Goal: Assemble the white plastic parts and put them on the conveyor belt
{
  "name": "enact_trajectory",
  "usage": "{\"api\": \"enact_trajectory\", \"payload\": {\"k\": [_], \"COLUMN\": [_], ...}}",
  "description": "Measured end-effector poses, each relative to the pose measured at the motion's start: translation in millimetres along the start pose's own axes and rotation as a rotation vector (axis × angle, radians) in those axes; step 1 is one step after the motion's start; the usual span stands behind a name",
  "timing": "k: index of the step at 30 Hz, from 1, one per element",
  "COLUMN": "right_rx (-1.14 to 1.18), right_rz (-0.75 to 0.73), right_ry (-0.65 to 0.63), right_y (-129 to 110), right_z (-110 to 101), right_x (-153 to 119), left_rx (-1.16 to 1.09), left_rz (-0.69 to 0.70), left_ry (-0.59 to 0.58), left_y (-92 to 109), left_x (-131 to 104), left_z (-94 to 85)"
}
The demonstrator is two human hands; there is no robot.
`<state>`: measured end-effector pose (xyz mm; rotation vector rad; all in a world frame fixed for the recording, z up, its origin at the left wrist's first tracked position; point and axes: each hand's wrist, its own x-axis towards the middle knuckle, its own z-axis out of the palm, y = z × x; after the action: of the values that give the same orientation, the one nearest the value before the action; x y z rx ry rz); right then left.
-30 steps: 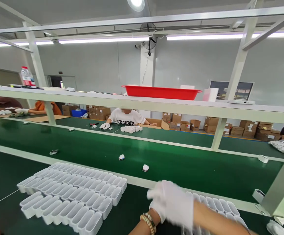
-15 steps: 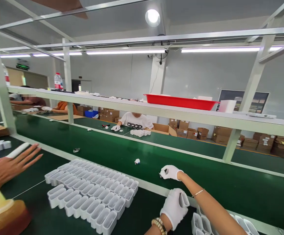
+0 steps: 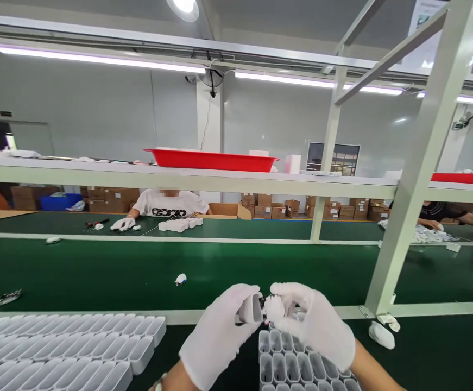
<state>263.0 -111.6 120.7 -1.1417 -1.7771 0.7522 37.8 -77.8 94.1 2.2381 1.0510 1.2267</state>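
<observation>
My left hand, in a white glove, is closed round a small white plastic case, its open end turned to the right. Facing it, my gloved right hand pinches a small part, white with dark bits, at the mouth of the case. Fingers hide most of this part, and I cannot tell whether it sits inside. Below my right hand stand rows of upright white cases, with something dark inside several of them. More rows of open white cases stand at the lower left.
A green conveyor belt runs across, carrying a small white-and-dark part and a silvery one. A shelf post rises at right beside a white glove. Opposite, a person works. A red tray lies on the shelf.
My right hand has come back from the belt with the small part and meets the case in my left hand. The view has swung right; the other person's hand and glue bottle at left are out of view.
</observation>
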Motion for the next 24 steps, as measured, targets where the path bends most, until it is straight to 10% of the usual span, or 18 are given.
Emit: {"api": "enact_trajectory", "payload": {"k": [9, 24], "right_rx": [-0.191, -0.434], "right_rz": [-0.064, -0.086], "right_ry": [0.101, 0.027], "right_y": [-18.2, -34.8], "right_z": [7.9, 15.5], "right_x": [-25.3, -27.1], "left_rx": [0.334, 0.360], "left_rz": [0.275, 0.233], "left_ry": [0.118, 0.046], "left_y": [9.2, 12.2], "left_x": [-20.2, -25.2], "left_z": [-9.6, -14.2]}}
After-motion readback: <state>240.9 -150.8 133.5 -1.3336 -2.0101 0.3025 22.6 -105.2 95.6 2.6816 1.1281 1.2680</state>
